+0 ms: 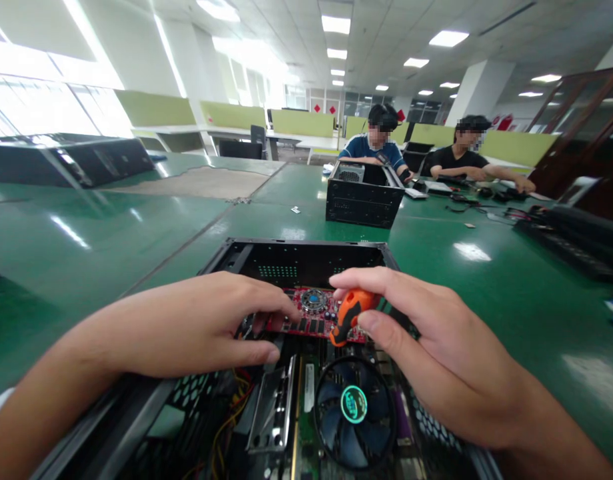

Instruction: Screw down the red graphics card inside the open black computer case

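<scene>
An open computer case [316,257] lies in front of me, its inside facing up. Across its far part sits a red graphics card [311,327] with a small round fan. My left hand [221,320] reaches over the card's left end, thumb and fingers apart; whether its fingertips touch the card I cannot tell. An orange and black screwdriver handle [354,313] is gripped by my right hand [431,340] above the card's right part. The screwdriver's shaft and tip cannot be made out. Nearer to me is a black CPU cooler fan [354,407], with a memory stick [306,393] beside it.
Another black computer case [364,193] stands farther back on the green table [246,230], with two people working beyond it. A large dark case [71,160] lies at left. Cables, a keyboard [576,240] and a small white piece [295,210] are also on the table.
</scene>
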Demonstrator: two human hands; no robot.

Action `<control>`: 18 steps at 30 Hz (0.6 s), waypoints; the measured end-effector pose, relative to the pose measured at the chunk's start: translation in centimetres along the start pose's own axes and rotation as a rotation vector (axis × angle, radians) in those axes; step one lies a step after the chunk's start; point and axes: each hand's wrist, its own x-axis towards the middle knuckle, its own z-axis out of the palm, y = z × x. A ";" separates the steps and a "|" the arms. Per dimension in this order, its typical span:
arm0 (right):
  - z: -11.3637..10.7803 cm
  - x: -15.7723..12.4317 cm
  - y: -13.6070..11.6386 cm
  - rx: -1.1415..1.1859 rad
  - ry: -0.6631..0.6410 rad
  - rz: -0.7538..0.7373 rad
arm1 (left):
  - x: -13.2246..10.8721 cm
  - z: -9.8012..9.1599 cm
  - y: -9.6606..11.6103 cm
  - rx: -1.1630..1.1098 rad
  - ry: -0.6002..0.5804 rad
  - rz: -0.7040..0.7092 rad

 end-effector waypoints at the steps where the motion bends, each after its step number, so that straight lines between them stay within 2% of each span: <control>1: 0.0 -0.1 0.0 -0.007 -0.003 0.002 | 0.0 0.0 0.0 0.002 0.001 0.001; 18: 0.0 0.1 -0.3 0.044 -0.085 0.022 | -0.2 -0.4 0.4 -0.015 0.002 0.004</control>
